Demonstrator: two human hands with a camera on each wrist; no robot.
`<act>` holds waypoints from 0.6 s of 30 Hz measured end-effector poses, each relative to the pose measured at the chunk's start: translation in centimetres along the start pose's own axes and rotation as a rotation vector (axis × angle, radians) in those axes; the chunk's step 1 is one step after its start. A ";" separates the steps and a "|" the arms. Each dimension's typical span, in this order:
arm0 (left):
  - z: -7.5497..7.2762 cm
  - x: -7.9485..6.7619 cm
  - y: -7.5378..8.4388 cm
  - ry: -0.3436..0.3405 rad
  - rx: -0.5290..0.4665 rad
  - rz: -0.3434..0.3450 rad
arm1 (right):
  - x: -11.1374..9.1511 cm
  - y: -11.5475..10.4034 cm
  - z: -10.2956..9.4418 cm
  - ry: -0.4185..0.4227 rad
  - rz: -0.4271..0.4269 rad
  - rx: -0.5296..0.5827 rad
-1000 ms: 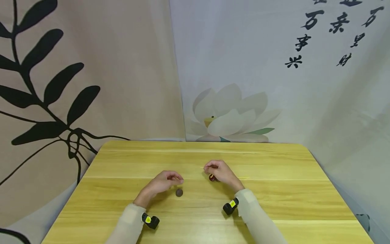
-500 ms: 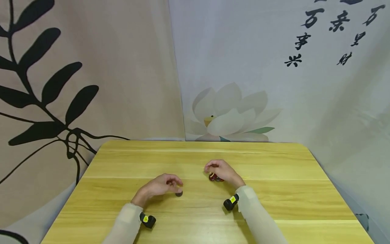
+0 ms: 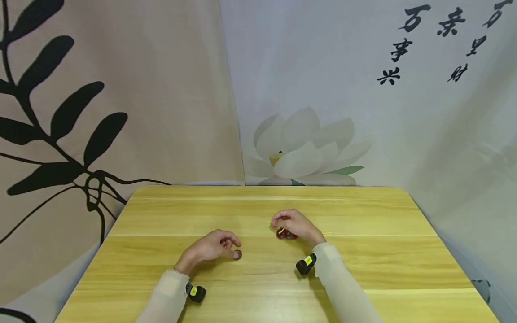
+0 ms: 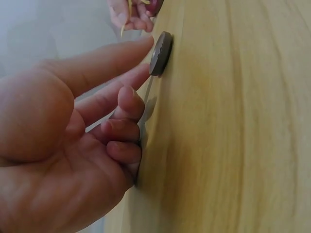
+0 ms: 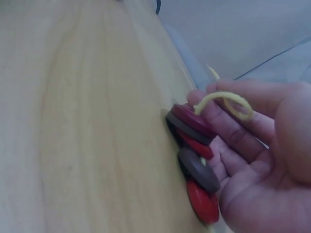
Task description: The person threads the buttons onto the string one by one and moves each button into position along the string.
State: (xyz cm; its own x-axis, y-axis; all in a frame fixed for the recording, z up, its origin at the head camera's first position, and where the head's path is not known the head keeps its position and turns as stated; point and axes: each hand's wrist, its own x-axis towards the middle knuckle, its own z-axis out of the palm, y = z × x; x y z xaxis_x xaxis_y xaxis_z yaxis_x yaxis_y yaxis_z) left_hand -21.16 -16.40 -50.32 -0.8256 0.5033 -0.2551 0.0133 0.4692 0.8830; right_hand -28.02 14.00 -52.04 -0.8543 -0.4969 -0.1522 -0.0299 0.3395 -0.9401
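Observation:
A brown disc-shaped bead lies on the wooden table, just beyond my left thumb and index fingertips. My left hand has its thumb tip at the bead's edge, the index finger apart from it in the head view, and the other fingers bent. Farther right, my right hand pinches a yellow string near its end. That string runs through several flat red, maroon and brown beads, which sit on the table under the right hand. The string's other end shows past the right wrist.
Behind the table's far edge hang pale cloths, one printed with a dark leafy plant, the other with a lotus and black characters. Black cameras with yellow stickers are strapped to the left wrist and right wrist.
My left thumb has come down from above the brown bead to its edge. The right hand keeps its pinch on the string almost in place. The head view has shifted slightly.

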 end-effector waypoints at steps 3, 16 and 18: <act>0.1 0.1 0.0 0.005 0.010 0.005 | 0.0 0.0 -0.1 -0.002 -0.002 0.002; 0.5 0.0 -0.1 0.040 0.036 -0.014 | -0.1 -0.1 0.0 -0.002 0.001 0.001; 0.5 0.0 -0.1 0.044 0.032 -0.012 | -0.1 0.0 0.0 -0.003 -0.003 0.014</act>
State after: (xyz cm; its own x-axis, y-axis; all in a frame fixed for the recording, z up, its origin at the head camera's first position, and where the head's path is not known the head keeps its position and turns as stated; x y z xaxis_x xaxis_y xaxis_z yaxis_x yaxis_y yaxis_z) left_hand -20.91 -16.09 -50.55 -0.8497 0.4654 -0.2477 0.0203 0.4983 0.8668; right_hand -27.99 14.07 -52.06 -0.8528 -0.5001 -0.1505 -0.0248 0.3268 -0.9448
